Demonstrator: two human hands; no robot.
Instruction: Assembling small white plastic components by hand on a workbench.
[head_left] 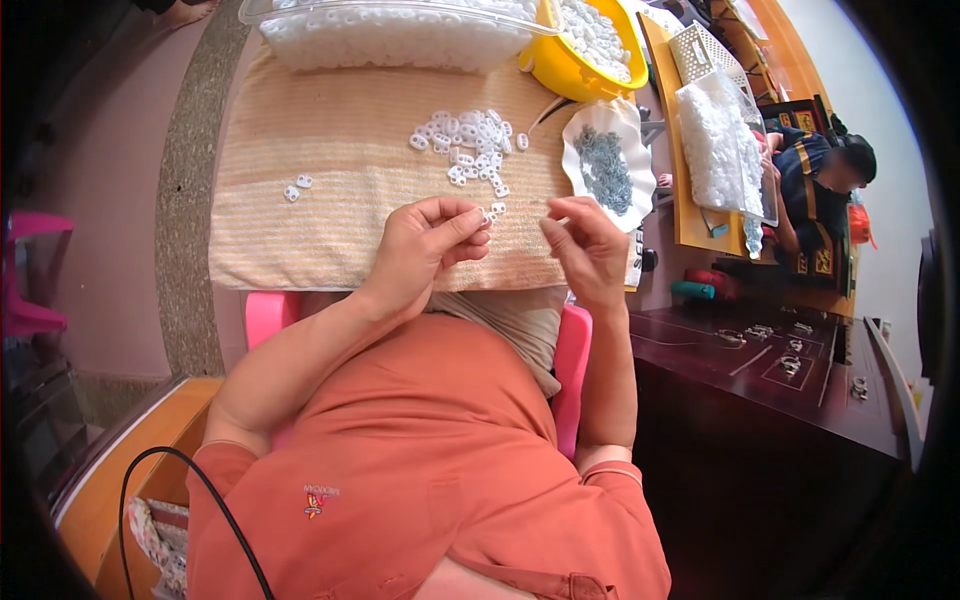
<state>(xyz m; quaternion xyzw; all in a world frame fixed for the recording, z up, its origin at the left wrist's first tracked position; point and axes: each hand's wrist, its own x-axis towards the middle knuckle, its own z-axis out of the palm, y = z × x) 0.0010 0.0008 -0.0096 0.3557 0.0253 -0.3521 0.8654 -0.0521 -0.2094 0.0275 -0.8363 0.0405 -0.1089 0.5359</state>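
Observation:
My left hand (425,245) pinches a small white two-holed plastic piece between thumb and forefinger above the table's near edge. To its right, my right hand (590,250) is held apart from it with thumb and fingertips brought together. Whatever sits in that pinch is too small to make out. Just beyond my left fingertips lies a loose pile of the same white pieces (470,135), and a pair of them (292,194) rests farther left. Past my right hand stands a white scalloped dish (640,170) heaped with small grey metal parts (605,165).
A clear tub (390,40) of white pieces stands at the table's far side, beside a yellow basin (555,80) holding more. Dark tweezers (548,114) lie near the dish. At right, another person (825,180) sits by a clear container (715,145). A dark tabletop (690,350) adjoins.

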